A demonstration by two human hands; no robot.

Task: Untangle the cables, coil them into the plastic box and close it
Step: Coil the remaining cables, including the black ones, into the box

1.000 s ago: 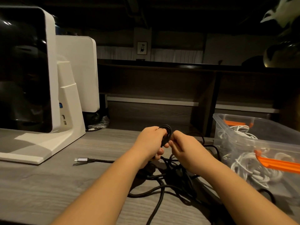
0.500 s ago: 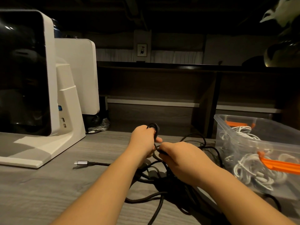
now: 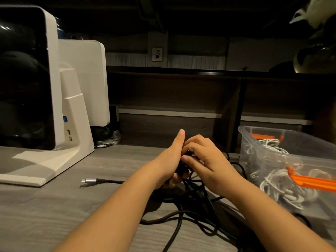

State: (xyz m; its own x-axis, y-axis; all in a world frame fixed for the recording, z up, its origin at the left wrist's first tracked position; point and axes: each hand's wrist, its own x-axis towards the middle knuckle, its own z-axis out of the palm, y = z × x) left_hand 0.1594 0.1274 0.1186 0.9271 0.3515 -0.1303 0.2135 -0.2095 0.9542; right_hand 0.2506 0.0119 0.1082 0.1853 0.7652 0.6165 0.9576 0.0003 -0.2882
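Both hands meet over the desk [image 3: 54, 211]: the left hand [image 3: 171, 160], thumb up, is wrapped around a bundle of black cable [image 3: 192, 202], and the right hand [image 3: 205, 160] pinches that cable against it. Loose loops sprawl beneath the forearms, its silver plug [image 3: 90, 180] lying off left. The clear plastic box [image 3: 269, 155] with white cables [image 3: 278, 186] sits just right; a white monitor stand [image 3: 76, 128] crowds the left.

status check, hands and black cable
Left hand and right hand both shut on black cable, mid-coil. Plastic box open. Rest tangled.
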